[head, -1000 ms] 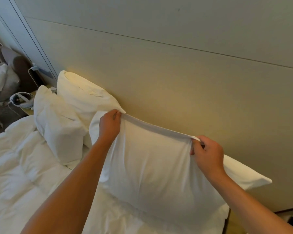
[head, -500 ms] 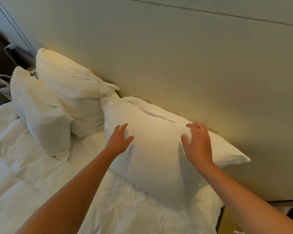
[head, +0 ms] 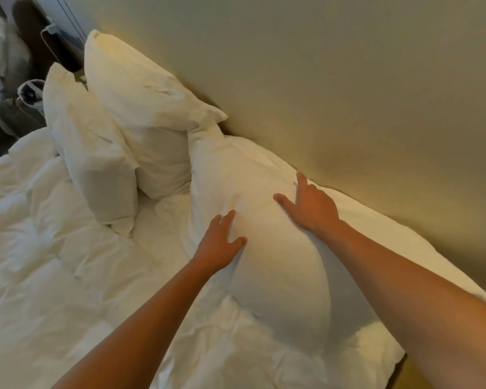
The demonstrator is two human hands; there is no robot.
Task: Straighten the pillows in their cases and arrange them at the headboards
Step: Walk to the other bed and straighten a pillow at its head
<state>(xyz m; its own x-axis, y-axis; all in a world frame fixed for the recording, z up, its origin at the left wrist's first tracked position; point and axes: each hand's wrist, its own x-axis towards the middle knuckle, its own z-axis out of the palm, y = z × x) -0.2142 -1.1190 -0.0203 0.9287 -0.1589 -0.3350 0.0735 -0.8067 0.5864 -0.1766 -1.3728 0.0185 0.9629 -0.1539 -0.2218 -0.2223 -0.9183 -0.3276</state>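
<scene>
A white pillow leans against the beige headboard on the right half of the bed. My left hand lies flat on its front face, fingers spread. My right hand presses its upper part near the headboard, fingers apart, holding nothing. Two more white pillows stand to the left: a large one against the headboard and a smaller one propped in front of it.
A rumpled white duvet covers the bed. At the far left are a bedside spot with a white cable and a dark chair with white bedding. The bed's right edge drops off at the lower right.
Both hands let go of the pillowcase's top edge, and the pillow dropped back against the headboard. My hands now rest flat on its face, closer together and lower.
</scene>
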